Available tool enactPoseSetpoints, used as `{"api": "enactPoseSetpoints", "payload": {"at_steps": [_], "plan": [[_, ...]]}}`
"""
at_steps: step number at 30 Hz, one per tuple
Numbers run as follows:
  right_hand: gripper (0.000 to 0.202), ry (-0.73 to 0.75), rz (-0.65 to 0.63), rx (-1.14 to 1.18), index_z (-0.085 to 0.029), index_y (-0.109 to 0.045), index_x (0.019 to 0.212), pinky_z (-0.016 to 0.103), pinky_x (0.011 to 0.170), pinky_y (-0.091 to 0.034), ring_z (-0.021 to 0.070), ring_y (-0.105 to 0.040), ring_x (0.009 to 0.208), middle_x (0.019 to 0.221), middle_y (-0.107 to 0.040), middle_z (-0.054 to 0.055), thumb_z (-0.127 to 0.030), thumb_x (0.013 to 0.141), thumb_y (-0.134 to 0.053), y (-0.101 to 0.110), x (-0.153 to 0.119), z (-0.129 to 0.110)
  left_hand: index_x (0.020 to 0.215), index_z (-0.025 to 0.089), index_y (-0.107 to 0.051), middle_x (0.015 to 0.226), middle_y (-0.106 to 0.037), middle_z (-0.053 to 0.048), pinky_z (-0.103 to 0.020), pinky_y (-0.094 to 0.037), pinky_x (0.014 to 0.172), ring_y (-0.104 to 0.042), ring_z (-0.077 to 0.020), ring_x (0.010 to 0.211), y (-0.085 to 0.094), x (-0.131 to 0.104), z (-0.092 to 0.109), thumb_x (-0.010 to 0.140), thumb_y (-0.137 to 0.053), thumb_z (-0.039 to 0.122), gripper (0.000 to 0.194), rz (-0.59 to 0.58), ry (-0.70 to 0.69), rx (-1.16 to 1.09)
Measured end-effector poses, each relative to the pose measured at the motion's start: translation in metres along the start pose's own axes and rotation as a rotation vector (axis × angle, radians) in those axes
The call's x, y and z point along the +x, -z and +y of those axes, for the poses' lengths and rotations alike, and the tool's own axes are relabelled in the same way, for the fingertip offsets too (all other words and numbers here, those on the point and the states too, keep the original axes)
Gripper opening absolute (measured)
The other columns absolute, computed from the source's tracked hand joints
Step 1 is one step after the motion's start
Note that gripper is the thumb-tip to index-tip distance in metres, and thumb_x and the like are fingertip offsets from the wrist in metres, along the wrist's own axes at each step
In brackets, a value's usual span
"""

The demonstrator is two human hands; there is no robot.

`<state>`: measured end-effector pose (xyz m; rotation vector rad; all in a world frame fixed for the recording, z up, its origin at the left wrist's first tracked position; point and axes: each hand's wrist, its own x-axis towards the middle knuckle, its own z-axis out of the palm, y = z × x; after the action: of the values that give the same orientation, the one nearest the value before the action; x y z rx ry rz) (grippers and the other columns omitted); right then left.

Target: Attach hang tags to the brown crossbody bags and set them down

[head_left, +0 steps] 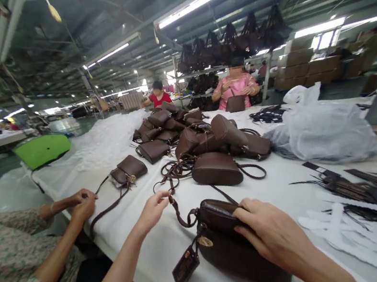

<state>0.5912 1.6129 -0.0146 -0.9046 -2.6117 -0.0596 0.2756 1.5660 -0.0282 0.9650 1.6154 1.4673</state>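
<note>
A dark brown handbag (237, 254) lies on the white-covered table right in front of me. My right hand (265, 227) grips its upper edge, thumb on the near side and fingers over the top. With my left hand (155, 209) I pinch the bag's brown strap (177, 211), which runs down to a ring at the bag's left end. A gold round charm (205, 241) and a dark hang tag (186, 268) dangle from that end. Just beyond, another brown bag (216, 169) lies with its strap looped on the cloth.
A pile of brown bags (166, 120) covers the table's middle. At left, a co-worker's hands (84, 203) hold the strap of a smaller bag (129, 168). A white plastic bag (324, 126), dark straps and tags (368, 187) lie right. More people stand behind.
</note>
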Motion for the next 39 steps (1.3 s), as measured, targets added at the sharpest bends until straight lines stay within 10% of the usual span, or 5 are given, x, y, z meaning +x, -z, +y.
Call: {"api": "enactPoseSetpoints", "payload": {"at_steps": [10,14,23,32,39], "plan": [[0.043,-0.085,-0.023,0.157,-0.023,-0.055,0.122,0.041,0.085,-0.047,0.026,-0.059,0.1,0.119,-0.06,0.01,-0.015,0.08,-0.059,0.016,-0.003,-0.012,0.103,0.019,-0.053,0.094,-0.066,-0.005,-0.031,-0.046,0.075,-0.061,-0.0217,0.084,-0.057,-0.088,0.0,0.078,-0.06,0.03,0.028,-0.343,-0.207,0.558],[0.073,-0.199,-0.03,0.278,-0.027,-0.039,0.142,0.042,0.099,-0.044,0.0267,-0.054,0.118,0.142,-0.047,0.009,-0.015,0.074,-0.062,0.038,-0.019,-0.004,0.105,0.02,-0.05,0.108,-0.063,-0.011,-0.037,-0.044,0.09,-0.059,-0.0262,0.102,-0.056,-0.085,-0.007,0.08,-0.054,0.034,0.029,-0.128,-0.32,0.626],[0.076,-0.585,0.052,0.674,-0.022,-0.036,0.145,0.044,0.105,-0.041,0.0278,-0.052,0.123,0.139,-0.054,0.01,-0.024,0.074,-0.059,0.003,-0.075,0.018,0.089,0.02,-0.059,0.098,-0.071,-0.009,-0.035,-0.048,0.086,-0.064,-0.0268,0.095,-0.038,-0.065,-0.029,0.088,-0.04,0.052,0.037,-0.395,-0.147,0.532],[0.01,-0.479,0.007,0.698,-0.021,-0.064,0.087,0.028,0.074,-0.05,0.0189,-0.061,0.083,0.086,-0.068,0.002,-0.024,0.083,-0.056,0.012,-0.087,-0.001,0.131,0.016,-0.055,0.141,-0.053,-0.012,-0.042,-0.034,0.112,-0.046,-0.0315,0.131,-0.038,-0.05,-0.035,0.074,-0.065,0.049,0.066,-0.384,-0.082,0.187],[0.023,-0.469,-0.006,0.574,-0.025,-0.063,0.105,0.03,0.073,-0.054,0.0192,-0.065,0.076,0.093,-0.071,0.003,-0.031,0.084,-0.057,-0.005,-0.103,0.006,0.128,0.017,-0.055,0.132,-0.06,-0.014,-0.042,-0.041,0.105,-0.054,-0.0307,0.123,-0.046,-0.043,-0.027,0.075,-0.07,0.035,0.058,-0.472,-0.043,-0.037]]}}
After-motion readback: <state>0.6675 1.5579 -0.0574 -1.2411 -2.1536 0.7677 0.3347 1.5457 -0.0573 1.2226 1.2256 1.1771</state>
